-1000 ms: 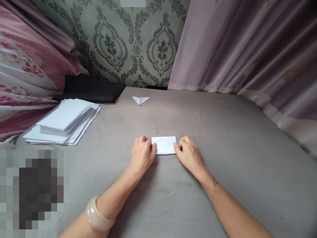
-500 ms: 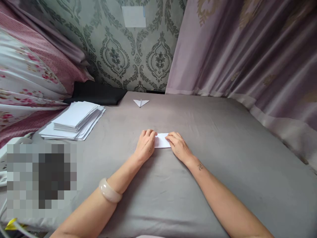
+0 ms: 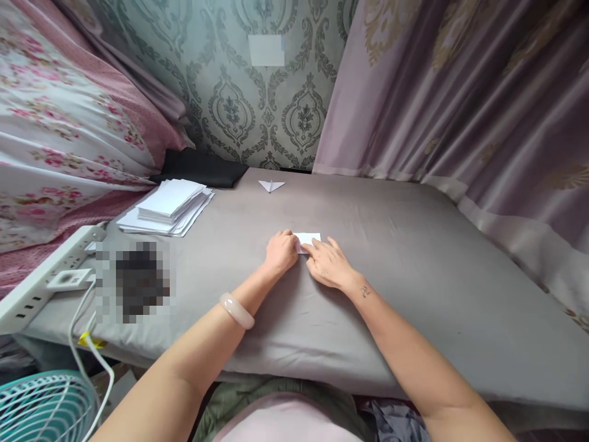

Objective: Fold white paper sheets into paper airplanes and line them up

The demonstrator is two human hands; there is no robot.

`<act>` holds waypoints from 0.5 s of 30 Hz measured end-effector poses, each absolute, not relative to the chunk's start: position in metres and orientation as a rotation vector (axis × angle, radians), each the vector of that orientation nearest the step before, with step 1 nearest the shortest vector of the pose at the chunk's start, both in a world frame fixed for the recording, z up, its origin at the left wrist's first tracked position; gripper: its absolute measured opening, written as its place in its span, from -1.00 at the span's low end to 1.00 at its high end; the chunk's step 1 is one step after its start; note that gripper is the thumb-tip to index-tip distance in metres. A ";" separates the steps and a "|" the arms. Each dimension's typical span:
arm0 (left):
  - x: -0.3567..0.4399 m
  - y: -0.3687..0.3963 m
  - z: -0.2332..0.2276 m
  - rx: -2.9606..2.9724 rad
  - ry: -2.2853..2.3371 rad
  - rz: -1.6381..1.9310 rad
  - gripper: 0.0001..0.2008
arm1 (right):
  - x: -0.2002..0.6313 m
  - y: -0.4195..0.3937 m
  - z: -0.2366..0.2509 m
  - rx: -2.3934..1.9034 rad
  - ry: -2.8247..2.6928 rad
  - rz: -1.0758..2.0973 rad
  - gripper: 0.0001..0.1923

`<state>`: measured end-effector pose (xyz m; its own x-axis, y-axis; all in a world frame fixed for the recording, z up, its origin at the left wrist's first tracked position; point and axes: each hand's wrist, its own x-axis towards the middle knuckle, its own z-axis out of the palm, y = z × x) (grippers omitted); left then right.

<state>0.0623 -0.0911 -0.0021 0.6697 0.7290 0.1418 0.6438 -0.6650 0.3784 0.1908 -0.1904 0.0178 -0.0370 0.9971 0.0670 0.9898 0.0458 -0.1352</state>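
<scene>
A small folded sheet of white paper lies on the grey cloth in front of me. My left hand is closed at its left end, the fingers curled over the edge. Across the lower right part of the paper reaches my right hand, its fingers spread and a fingertip pressing near the middle. Both hands cover parts of the paper, so its full shape is hidden. Farther back rests a folded paper plane, apart from both hands.
Stacked white paper sits at the back left, before a black folded item. A white power strip with cables runs along the left edge, above a teal fan. Curtains hang at the right.
My right hand has spread its fingers and slid a fingertip left across the paper, away from the right end. The view has shifted, now showing the fan and the near edge.
</scene>
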 end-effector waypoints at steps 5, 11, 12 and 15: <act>0.056 -0.099 -0.005 2.589 1.080 0.385 -0.65 | 0.179 -0.197 0.015 -2.134 -2.245 0.026 -0.47; 0.047 -0.103 -0.014 2.523 1.068 0.381 -0.52 | 0.175 -0.200 0.011 -2.180 -2.230 0.030 -0.45; 0.045 -0.103 -0.015 2.507 1.067 0.384 -0.51 | 0.175 -0.200 0.010 -2.183 -2.218 0.038 -0.45; 0.041 -0.101 -0.019 2.468 1.050 0.397 -0.52 | 0.177 -0.202 0.009 -2.181 -2.178 0.057 -0.48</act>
<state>0.0412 -0.1009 -0.0191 0.6731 0.7337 0.0928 0.6116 -0.6228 0.4879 0.1767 -0.2023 0.0087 0.0015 0.9999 0.0156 0.9977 -0.0005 -0.0675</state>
